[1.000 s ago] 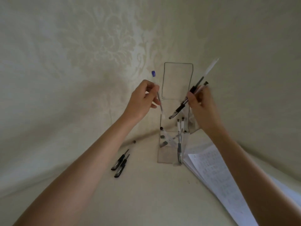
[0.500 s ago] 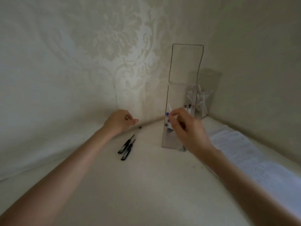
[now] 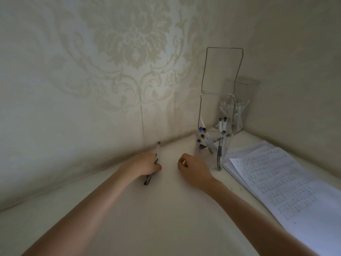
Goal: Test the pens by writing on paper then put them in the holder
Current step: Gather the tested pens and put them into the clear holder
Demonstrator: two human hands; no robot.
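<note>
A tall clear holder point(image 3: 203, 111) stands near the corner of the white table with several pens inside, one with a blue cap point(image 3: 200, 128). My left hand point(image 3: 144, 164) lies on the table left of the holder, its fingers curled round two black pens point(image 3: 148, 179). One pen end sticks out past the fingers toward the wall. My right hand point(image 3: 193, 169) rests between the left hand and the holder, fingers loosely curled and holding nothing. The written paper point(image 3: 280, 182) lies to the right of the holder.
A second clear container point(image 3: 239, 111) with white sticks stands in the corner behind the holder. Patterned walls close the table at the back and on the right. Bare tabletop point(image 3: 166, 218) stretches toward me between my forearms.
The pens both hands held over the holder are now inside it. My left hand dropped to the two black pens on the table; my right hand drew back from the holder.
</note>
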